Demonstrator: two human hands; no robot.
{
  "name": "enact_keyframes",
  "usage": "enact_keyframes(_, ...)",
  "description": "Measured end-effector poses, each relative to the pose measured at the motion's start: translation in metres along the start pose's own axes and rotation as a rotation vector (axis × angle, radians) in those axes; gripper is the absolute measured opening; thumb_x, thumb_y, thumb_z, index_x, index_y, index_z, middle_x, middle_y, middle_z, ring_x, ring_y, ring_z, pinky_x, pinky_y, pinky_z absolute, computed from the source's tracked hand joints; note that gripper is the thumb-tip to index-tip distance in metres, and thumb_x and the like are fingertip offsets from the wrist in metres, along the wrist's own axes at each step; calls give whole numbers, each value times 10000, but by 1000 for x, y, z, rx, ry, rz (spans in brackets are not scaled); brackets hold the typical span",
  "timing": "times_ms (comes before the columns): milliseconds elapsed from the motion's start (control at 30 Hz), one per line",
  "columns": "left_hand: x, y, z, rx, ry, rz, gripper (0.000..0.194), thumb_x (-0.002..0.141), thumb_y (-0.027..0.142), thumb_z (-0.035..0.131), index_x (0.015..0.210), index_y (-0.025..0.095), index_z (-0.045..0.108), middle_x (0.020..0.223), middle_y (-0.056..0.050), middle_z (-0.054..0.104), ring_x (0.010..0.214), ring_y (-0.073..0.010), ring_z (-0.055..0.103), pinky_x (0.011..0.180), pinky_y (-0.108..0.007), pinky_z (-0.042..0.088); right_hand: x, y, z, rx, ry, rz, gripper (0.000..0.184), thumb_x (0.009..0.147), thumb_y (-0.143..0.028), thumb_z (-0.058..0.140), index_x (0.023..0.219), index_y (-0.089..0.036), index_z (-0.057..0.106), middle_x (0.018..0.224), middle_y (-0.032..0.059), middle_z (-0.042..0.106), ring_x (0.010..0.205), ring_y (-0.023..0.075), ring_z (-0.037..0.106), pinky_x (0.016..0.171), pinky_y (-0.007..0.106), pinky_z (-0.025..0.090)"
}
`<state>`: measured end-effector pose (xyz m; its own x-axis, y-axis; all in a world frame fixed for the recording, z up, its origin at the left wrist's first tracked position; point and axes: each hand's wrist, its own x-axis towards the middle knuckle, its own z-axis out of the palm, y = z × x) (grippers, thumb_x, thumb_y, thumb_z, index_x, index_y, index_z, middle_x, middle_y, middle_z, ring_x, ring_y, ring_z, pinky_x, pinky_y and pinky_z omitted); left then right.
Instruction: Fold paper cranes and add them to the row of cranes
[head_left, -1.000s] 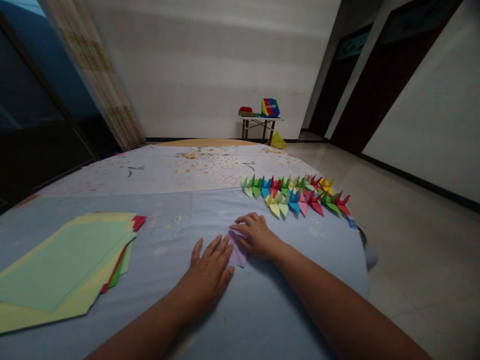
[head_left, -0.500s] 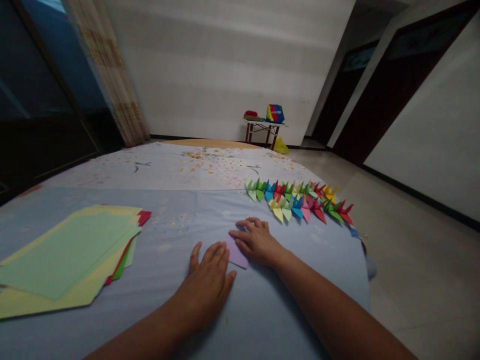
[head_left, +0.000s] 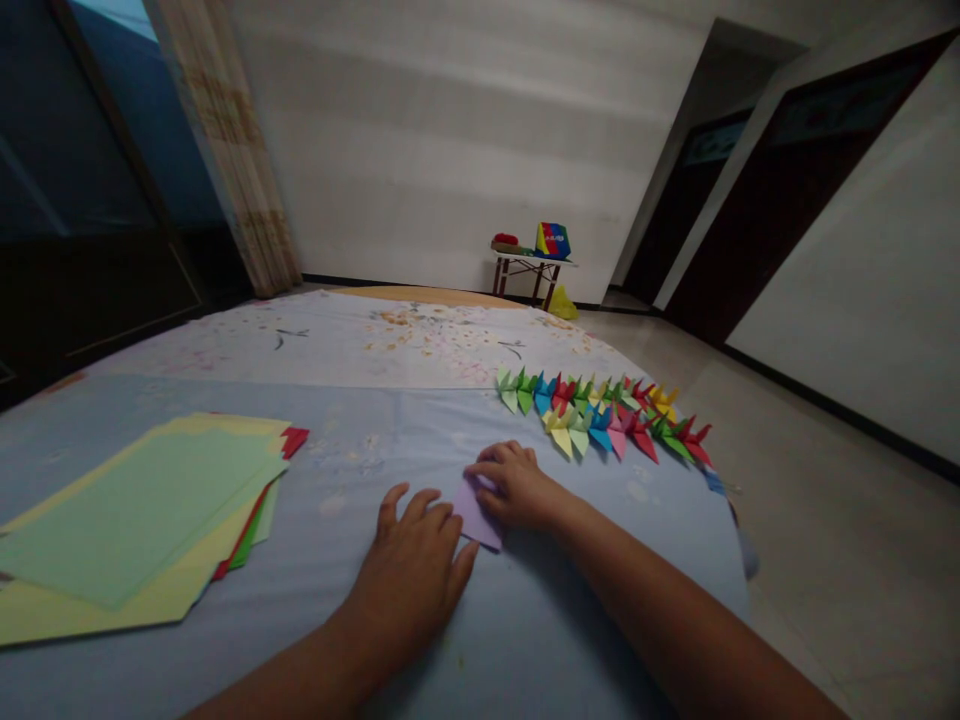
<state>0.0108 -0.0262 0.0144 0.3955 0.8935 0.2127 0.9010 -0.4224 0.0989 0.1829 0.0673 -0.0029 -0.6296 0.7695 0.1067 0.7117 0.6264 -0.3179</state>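
presently, the purple paper [head_left: 475, 520] lies at the lower centre of the frame, on the blue part of the tablecloth [head_left: 322, 545], between the two hands. the left hand [head_left: 411, 562] is spread and loosely curled, its fingertips at the paper's left edge. the right hand [head_left: 517, 486] is bent narrow over the upper right part; whether it pinches the sheet or only presses it cannot be told, as its own fingers hide the contact.

compared with half a second earlier, the left fingers are more curled and cover less of the sheet, and more of the purple surface shows. in this inspector's judgement, the paper is now steadied chiefly by the right hand, with the left edge freer to be handled.

outward, two rows of folded paper pieces [head_left: 617, 440] in many colours stand at the right of centre, beyond the right hand and apart from it. a stack of coloured sheets [head_left: 150, 510], pale green uppermost, lies at the lower left, well apart from the left hand. at the upper centre, by the wall, a small table [head_left: 517, 260] bears a multicoloured box [head_left: 553, 240]. the only obstruction noted near the paper is the hands themselves.
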Motion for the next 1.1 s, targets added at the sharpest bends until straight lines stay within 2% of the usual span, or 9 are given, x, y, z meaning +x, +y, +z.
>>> enact_keyframes(133, 6, -11, -4, -3, 87, -51, 316, 873, 366, 379, 953, 202, 637, 933, -69, 660, 973, -252, 533, 966, -503, 219, 10, 1, -5, 65, -33, 34, 292, 701, -241, 630, 991, -221, 604, 1034, 64, 559, 990, 221, 434, 845, 376, 301)
enact_keyframes(233, 9, -18, -5, -9, 177, -69, 319, 869, 363, 393, 1009, 187, 619, 986, -81, 649, 994, -256, 527, 967, -495, 221, 18, 5, -5, 166, -51, 85, 274, 673, -233, 658, 932, -191, 579, 897, 26, 602, 870, 181, 495, 785, 328, 325)
enact_keyframes(300, 10, -20, -4, -8, 183, -64, 321, 864, 358, 407, 1038, 184, 614, 1047, -86, 639, 1031, -258, 519, 982, -495, 205, 24, 8, -1, 214, -15, 118, 259, 671, -228, 667, 908, -186, 570, 843, 2, 606, 811, 155, 513, 758, 305, 327)
enact_keyframes(400, 10, -19, 3, -2, 115, -31, 354, 864, 378, 407, 1104, 195, 592, 1185, -96, 591, 1131, -257, 477, 1017, -494, 163, 34, 11, 7, 200, 84, 147, 257, 681, -232, 671, 915, -187, 573, 848, -5, 612, 813, 151, 514, 759, 301, 318)
enact_keyframes(533, 8, -16, 11, 10, -68, 22, 440, 883, 426, 346, 1222, 203, 517, 1328, -110, 476, 1239, -257, 391, 1039, -504, 141, 38, 12, 15, 98, 117, 115, 276, 722, -288, 656, 976, -203, 591, 921, 25, 621, 905, 186, 490, 795, 334, 299)
enact_keyframes(667, 6, -15, 15, 29, -231, 59, 542, 862, 486, 356, 1300, 175, 434, 1390, -134, 374, 1295, -283, 300, 1050, -522, 119, 29, 7, 11, -10, 137, 39, 314, 783, -321, 601, 1088, -250, 578, 1094, 58, 586, 1035, 220, 430, 837, 372, 282)
enact_keyframes(833, 4, -22, 21, -6, -233, 121, 587, 868, 526, 309, 1341, 184, 370, 1416, -138, 324, 1323, -291, 229, 1056, -531, 67, 15, 1, 6, -92, 21, -65, 343, 835, -410, 514, 1162, -309, 538, 1289, 32, 485, 1163, 255, 349, 907, 440, 240)
enact_keyframes(933, 3, -25, 22, -23, -250, 129, 575, 871, 522, 309, 1352, 207, 349, 1425, -128, 310, 1327, -290, 217, 1057, -534, 49, 11, 4, 9, -132, -17, -51, 365, 872, -462, 416, 1209, -350, 496, 1341, 14, 433, 1215, 274, 299, 936, 476, 211)
enact_keyframes(1100, 3, -25, 19, -51, -263, 116, 567, 868, 515, 326, 1346, 214, 360, 1420, -133, 317, 1321, -299, 230, 1053, -548, 39, 9, 16, 13, -164, 8, -1, 386, 873, -518, 365, 1232, -415, 462, 1366, 12, 392, 1239, 282, 274, 956, 482, 198)
